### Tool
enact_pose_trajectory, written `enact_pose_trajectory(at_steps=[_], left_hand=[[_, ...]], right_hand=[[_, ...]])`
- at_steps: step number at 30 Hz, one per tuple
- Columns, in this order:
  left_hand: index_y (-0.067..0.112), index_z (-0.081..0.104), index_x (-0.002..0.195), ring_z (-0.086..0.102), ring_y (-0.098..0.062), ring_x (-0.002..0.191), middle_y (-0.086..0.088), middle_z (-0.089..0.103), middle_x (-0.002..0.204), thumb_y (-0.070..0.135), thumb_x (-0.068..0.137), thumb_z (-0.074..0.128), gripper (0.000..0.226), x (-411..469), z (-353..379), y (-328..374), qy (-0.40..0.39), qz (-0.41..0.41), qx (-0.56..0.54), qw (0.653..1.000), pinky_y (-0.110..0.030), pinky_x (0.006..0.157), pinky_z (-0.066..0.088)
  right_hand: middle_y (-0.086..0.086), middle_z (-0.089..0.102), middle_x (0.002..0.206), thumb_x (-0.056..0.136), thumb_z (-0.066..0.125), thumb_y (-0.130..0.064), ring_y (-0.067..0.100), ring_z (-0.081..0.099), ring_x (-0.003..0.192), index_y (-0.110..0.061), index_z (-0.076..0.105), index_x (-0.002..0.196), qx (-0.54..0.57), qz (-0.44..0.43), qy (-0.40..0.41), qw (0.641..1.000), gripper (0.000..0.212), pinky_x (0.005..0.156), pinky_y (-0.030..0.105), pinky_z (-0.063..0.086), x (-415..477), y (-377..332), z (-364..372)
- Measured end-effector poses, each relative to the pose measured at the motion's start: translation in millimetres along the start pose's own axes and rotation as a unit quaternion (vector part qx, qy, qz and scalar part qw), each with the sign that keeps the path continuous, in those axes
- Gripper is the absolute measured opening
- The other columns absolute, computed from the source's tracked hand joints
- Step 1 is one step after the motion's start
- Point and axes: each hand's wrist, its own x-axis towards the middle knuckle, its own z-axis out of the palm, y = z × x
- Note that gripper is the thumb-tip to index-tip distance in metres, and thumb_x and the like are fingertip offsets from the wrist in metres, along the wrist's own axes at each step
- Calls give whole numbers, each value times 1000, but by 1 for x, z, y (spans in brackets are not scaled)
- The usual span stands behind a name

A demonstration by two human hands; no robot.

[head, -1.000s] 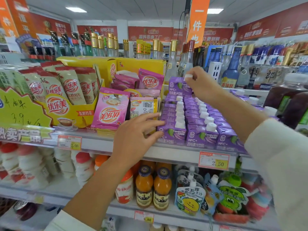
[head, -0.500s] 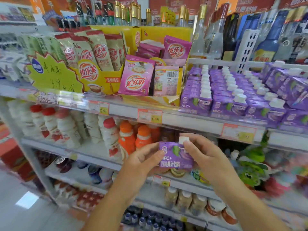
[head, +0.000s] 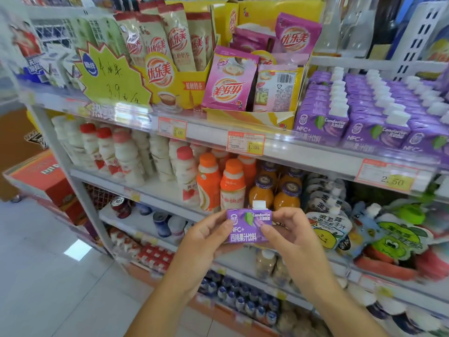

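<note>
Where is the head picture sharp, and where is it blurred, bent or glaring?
Head view: the small purple juice carton with white cap, gripped by left hand and right hand, reads sharply; bottles at bottom right blur; the grey metal shelf upright leans from lens distortion; a bright patch glares on the white floor tiles.

The top shelf (head: 315,155) carries cream sachets in a yellow display box (head: 170,91) toward its left end, pink sachets (head: 228,81) beside them, purple cartons (head: 364,113) in rows at the right; price tags (head: 246,143) line its front edge; the shelf below (head: 155,188) bears white bottles (head: 126,156), orange-capped bottles (head: 209,183), spouted pouches (head: 328,229).
</note>
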Motion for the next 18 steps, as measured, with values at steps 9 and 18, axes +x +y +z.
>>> enact_pose_trajectory(at_steps=[9, 18], left_hand=[[11, 64, 117, 72, -19, 99, -8, 75, 107, 20, 79, 66, 39, -1, 0, -8, 26, 12, -28, 999, -28, 81, 59], [9, 68, 110, 72, -21, 98, -9, 75, 106, 38, 88, 48, 42, -6, 13, -15, 57, 5, -53, 997, -34, 80, 58]], right_hand=[[-23, 68, 102, 77, 73, -26, 6, 67, 97, -30, 55, 108, -132, -23, -4, 991, 36, 79, 25, 57, -2, 9, -1], [-19, 47, 122, 71, 85, -28, -2, 57, 104, -44, 43, 129, -197, -24, -4, 980, 73, 86, 22, 53, -7, 13, 6]])
